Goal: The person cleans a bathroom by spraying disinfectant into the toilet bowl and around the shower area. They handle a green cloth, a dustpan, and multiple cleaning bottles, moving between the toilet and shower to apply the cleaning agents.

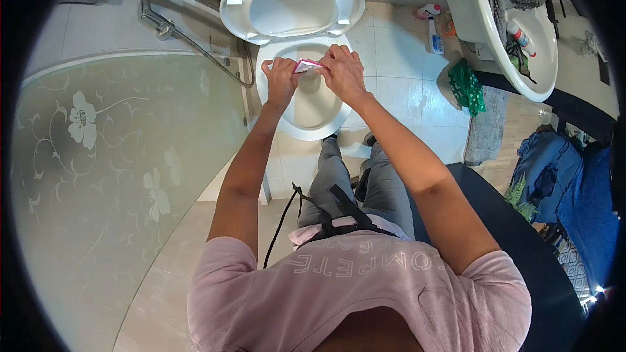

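Both arms reach forward over the white toilet bowl (303,132), whose seat and lid (236,16) are raised. Between my hands is a small pink-and-white packet (308,66), held above the bowl opening. My left hand (280,81) pinches its left end with the fingers closed. At the other end, my right hand (343,75) is closed on the packet too, fingers bent over it. What the packet holds does not show.
A frosted glass panel (117,156) with flower patterns curves along the left, below a hand shower (156,21). On the right stand a washbasin (548,68), a spray bottle (435,39), a green bag (466,88) and a grey mat (488,127).
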The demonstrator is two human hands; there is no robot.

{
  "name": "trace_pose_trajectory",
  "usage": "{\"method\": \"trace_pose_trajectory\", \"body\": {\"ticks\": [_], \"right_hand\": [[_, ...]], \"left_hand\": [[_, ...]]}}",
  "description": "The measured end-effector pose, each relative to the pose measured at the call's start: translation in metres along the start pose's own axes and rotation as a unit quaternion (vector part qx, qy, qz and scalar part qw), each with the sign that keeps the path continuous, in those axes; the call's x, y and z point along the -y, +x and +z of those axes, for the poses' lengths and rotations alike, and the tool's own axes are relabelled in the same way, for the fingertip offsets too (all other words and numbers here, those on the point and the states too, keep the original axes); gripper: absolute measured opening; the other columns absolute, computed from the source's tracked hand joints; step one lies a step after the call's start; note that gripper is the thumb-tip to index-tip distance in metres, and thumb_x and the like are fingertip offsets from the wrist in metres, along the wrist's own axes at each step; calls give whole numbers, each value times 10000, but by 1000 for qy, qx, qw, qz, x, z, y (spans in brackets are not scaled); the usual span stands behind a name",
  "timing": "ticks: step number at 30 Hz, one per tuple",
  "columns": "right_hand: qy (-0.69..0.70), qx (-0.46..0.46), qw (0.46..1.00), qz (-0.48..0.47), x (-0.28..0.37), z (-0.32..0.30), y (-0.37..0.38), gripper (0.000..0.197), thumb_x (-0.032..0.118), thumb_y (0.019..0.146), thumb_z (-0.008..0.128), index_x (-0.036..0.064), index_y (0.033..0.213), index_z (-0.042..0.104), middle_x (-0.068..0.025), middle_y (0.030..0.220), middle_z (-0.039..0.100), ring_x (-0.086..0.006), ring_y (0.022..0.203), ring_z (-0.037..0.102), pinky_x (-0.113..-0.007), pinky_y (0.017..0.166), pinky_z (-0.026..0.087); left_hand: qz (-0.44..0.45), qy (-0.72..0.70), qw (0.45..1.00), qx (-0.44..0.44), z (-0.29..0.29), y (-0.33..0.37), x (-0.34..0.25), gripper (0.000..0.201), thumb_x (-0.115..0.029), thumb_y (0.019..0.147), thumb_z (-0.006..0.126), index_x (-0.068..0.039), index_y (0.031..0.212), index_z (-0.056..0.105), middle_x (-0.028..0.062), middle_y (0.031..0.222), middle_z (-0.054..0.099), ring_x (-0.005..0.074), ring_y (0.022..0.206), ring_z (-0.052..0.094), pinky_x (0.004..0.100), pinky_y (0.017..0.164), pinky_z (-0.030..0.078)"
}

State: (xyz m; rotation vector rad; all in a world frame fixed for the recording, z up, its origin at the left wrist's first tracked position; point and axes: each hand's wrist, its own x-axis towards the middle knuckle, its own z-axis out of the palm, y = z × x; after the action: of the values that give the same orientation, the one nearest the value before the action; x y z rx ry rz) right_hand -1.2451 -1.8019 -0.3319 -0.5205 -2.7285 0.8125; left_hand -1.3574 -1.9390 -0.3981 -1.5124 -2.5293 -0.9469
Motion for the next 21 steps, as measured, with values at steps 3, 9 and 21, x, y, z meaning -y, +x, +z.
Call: {"method": "trace_pose_trajectory", "body": {"ticks": [3,9,21], "right_hand": [[-6,-9,1000,-22,-5,2,1,72,138,649,682,114,702,640,-23,823,504,-199,847,477,-358,695,348],[-21,7,999,24,-1,0,4,104,131,665,685,144,767,673,1,841,512,-184,842,489,-348,682,360],[121,63,981,138,-4,14,-9,68,79,700,649,55,756,619,-110,879,532,-316,765,580,-406,675,458]], "left_hand": [[12,-3,1000,-2,0,-5,3,123,-42,666,618,-117,763,605,-6,778,539,175,824,497,403,826,264],[-51,26,998,27,-2,-11,3,126,-51,663,624,-118,767,607,-15,790,578,182,825,507,386,822,259],[-48,-10,998,34,3,-25,8,190,-21,620,637,-141,763,602,-16,768,553,177,818,485,387,807,254]]}}
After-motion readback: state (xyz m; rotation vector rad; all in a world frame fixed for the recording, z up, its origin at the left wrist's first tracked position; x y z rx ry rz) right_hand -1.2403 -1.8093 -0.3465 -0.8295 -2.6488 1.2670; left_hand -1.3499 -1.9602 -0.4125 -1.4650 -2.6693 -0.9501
